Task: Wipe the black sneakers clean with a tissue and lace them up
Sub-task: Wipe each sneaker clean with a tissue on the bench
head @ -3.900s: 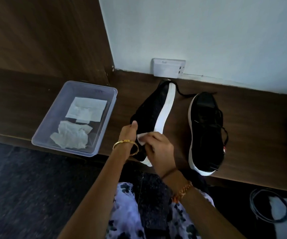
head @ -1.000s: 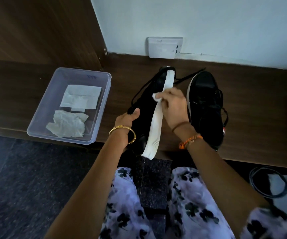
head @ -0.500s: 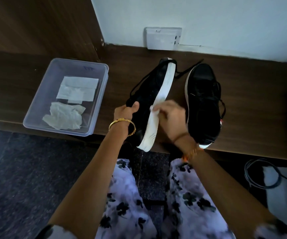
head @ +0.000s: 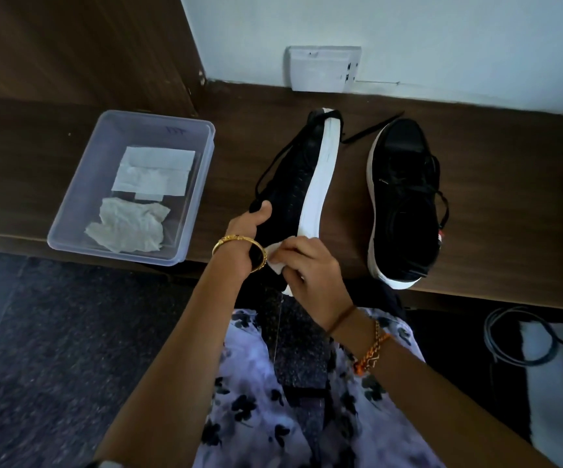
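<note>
Back from the toe, the right hand (head: 310, 265) now pinches the tissue (head: 275, 256) against the heel end of the white sole. Left hand (head: 246, 238) clamps the tipped sneaker (head: 293, 184), steadying it on the tabletop (head: 493, 184); its mate (head: 401, 197) waits beside.

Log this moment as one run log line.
step: wiping sole | left hand: holds tilted sneaker | right hand: tissue on white sole | other sneaker: upright on shelf
</note>
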The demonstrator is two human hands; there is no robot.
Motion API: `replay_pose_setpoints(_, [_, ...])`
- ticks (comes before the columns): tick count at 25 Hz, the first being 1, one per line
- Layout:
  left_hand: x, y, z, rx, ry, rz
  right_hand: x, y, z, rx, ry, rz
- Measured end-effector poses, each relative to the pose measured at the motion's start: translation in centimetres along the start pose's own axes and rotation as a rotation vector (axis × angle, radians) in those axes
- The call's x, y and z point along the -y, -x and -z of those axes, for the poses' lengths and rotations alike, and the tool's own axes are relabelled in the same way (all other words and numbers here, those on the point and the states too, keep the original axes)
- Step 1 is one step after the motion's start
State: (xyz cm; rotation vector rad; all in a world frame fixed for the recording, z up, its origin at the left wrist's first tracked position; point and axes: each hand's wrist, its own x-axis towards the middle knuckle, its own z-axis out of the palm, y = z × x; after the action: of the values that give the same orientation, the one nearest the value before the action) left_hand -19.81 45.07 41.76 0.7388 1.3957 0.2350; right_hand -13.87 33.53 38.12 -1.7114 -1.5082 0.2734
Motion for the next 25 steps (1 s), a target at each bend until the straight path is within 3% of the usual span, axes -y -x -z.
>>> replay_pose_setpoints(3, [0.1,0.1,-0.2,0.012,-0.018,-0.014,-0.6,-0.1,0.5,0.228,0.203,0.434])
replay_pose_setpoints(4, [0.1,0.1,-0.2,0.022,-0.034,-0.022,-0.8,0.1,0.7,0.245,0.265,0.490])
replay_pose_setpoints(5, [-0.1,-0.1,-0.2,0.035,-0.057,-0.035,-1.3,-0.2,0.9,0.214,0.263,0.456])
replay_pose_setpoints(8, [-0.7,-0.2,-0.2,0.053,-0.193,-0.066,-3.7,-2.9,2.6,-0.052,0.111,0.006])
replay_pose_setpoints(10, [-1.2,0.2,-0.3,0.030,-0.262,-0.107,-4.7,-3.5,3.4,-0.148,0.062,-0.135])
replay_pose_setpoints(17, [-1.8,0.1,-0.1,0.009,-0.339,-0.200,-1.8,-2.4,1.1,-0.027,0.064,0.149])
replay_pose_setpoints(20, [-2.6,0.4,0.6,0.011,-0.375,-0.196,-4.7,-7.4,3.5,-0.287,0.120,-0.162])
replay_pose_setpoints(22, [-2.8,0.5,0.8,-0.014,-0.388,-0.213,-5.5,-9.2,4.1,-0.363,0.120,-0.305])
replay_pose_setpoints(25, [-2.1,0.5,1.0,-0.036,-0.355,-0.227,-2.9,-8.8,1.6,-0.288,0.153,-0.176])
